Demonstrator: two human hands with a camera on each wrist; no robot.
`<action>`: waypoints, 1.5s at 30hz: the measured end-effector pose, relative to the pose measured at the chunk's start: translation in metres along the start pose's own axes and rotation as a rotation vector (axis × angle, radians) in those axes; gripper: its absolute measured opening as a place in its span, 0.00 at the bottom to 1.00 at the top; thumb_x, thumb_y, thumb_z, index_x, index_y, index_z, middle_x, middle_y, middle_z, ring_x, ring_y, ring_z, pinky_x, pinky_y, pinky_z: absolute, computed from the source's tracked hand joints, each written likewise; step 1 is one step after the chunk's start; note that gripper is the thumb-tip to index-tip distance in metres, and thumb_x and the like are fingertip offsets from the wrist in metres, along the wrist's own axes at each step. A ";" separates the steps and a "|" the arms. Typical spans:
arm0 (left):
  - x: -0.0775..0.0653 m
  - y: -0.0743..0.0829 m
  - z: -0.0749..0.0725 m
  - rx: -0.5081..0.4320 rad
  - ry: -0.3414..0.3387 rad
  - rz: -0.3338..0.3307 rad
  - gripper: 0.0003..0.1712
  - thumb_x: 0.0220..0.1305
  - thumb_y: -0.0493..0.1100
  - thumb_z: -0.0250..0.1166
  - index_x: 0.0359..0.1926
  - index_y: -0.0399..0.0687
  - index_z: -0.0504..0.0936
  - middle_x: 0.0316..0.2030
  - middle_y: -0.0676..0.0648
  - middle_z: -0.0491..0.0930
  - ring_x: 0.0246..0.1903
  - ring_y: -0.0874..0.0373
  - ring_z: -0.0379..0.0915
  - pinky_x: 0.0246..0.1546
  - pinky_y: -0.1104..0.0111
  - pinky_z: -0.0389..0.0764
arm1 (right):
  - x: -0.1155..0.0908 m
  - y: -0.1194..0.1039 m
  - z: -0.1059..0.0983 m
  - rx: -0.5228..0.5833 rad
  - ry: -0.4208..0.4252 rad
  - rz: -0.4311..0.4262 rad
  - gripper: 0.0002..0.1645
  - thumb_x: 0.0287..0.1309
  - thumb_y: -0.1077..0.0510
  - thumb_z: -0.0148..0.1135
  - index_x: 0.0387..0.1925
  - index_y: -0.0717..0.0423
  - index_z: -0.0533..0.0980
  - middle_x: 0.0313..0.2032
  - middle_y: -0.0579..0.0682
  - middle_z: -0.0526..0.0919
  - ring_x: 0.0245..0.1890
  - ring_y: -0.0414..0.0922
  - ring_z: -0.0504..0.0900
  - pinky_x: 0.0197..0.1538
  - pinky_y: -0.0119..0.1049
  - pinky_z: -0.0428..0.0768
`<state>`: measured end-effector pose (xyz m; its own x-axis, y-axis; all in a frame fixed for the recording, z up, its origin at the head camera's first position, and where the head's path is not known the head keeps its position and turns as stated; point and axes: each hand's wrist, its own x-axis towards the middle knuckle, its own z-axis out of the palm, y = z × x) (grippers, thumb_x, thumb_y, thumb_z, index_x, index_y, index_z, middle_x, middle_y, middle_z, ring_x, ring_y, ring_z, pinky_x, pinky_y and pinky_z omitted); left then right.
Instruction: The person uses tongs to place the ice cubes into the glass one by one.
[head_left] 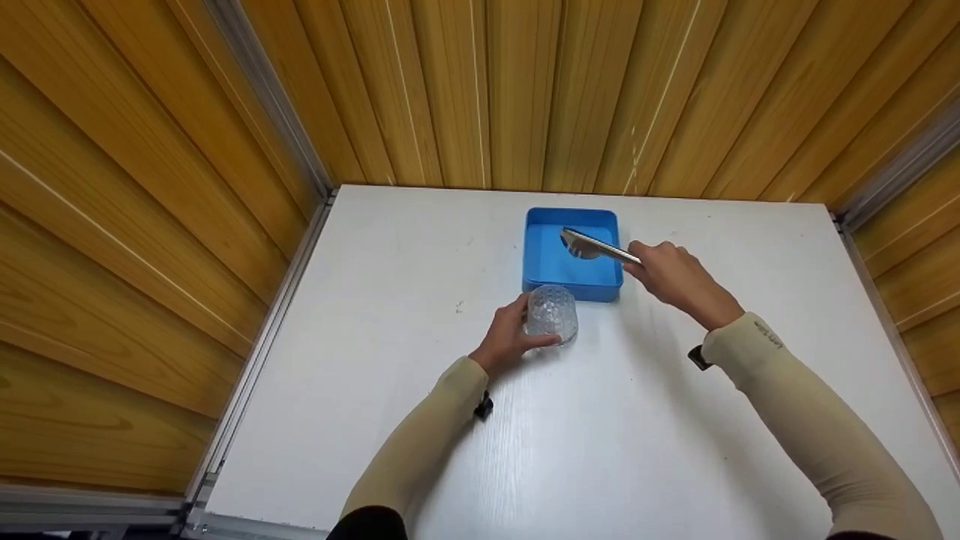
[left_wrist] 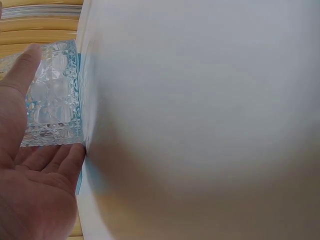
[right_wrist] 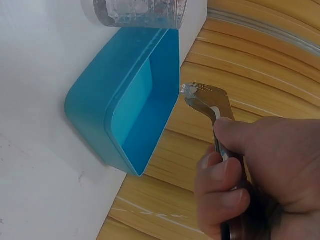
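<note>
A clear cut-glass tumbler (head_left: 553, 311) stands on the white table, close to the near side of a blue square box (head_left: 572, 290). My left hand (head_left: 508, 337) grips the tumbler from the left, thumb on the near side and fingers on the far side. The left wrist view shows the patterned glass (left_wrist: 52, 95) between thumb and fingers. My right hand (head_left: 679, 281) holds shiny metal tongs (head_left: 600, 245) by the handle, their broad head above the box. In the right wrist view the tongs' head (right_wrist: 212, 97) is apart from the box (right_wrist: 92, 100); the palm hides part of the handle.
The white table (head_left: 375, 300) is bordered by wood-panelled walls (head_left: 525, 97) at the back and sides. A metal frame rail (head_left: 262, 360) runs along its left edge. The blue box has raised walls and its top is uncovered.
</note>
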<state>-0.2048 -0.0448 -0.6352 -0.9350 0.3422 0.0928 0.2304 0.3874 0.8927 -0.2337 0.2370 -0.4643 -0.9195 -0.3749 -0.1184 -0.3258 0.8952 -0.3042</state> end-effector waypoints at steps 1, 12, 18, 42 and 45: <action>0.000 0.000 0.000 0.003 0.000 0.000 0.53 0.51 0.59 0.81 0.74 0.50 0.66 0.63 0.52 0.77 0.63 0.61 0.72 0.65 0.67 0.74 | -0.003 -0.002 0.001 -0.002 -0.003 -0.012 0.17 0.76 0.55 0.58 0.56 0.63 0.74 0.34 0.58 0.80 0.30 0.51 0.77 0.30 0.39 0.79; 0.000 -0.001 0.002 0.015 0.000 -0.002 0.53 0.52 0.58 0.81 0.74 0.50 0.66 0.64 0.52 0.77 0.63 0.61 0.72 0.65 0.68 0.73 | -0.026 -0.022 0.015 -0.071 0.039 -0.156 0.14 0.73 0.57 0.62 0.52 0.63 0.76 0.35 0.58 0.86 0.23 0.45 0.75 0.23 0.34 0.73; 0.002 -0.003 0.002 0.022 0.007 0.015 0.53 0.52 0.57 0.82 0.74 0.50 0.66 0.63 0.51 0.77 0.63 0.60 0.73 0.65 0.69 0.73 | -0.034 -0.028 0.025 -0.082 0.055 -0.221 0.12 0.71 0.58 0.64 0.49 0.63 0.77 0.31 0.56 0.86 0.21 0.42 0.75 0.22 0.31 0.72; 0.001 -0.004 0.003 -0.007 -0.001 0.008 0.53 0.51 0.55 0.82 0.73 0.49 0.67 0.60 0.51 0.80 0.59 0.62 0.76 0.60 0.71 0.77 | -0.037 -0.023 0.044 -0.078 0.065 -0.254 0.08 0.71 0.58 0.64 0.44 0.59 0.77 0.30 0.52 0.85 0.23 0.42 0.76 0.24 0.33 0.72; 0.002 -0.002 0.001 -0.013 0.001 0.014 0.52 0.51 0.54 0.83 0.73 0.47 0.67 0.59 0.50 0.80 0.58 0.61 0.77 0.60 0.71 0.77 | -0.036 -0.022 0.043 -0.082 0.080 -0.278 0.08 0.71 0.58 0.63 0.44 0.59 0.77 0.30 0.53 0.85 0.22 0.41 0.76 0.23 0.34 0.71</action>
<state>-0.2069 -0.0443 -0.6373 -0.9320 0.3466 0.1056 0.2397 0.3713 0.8971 -0.1835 0.2203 -0.4943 -0.8056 -0.5914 0.0350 -0.5816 0.7783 -0.2365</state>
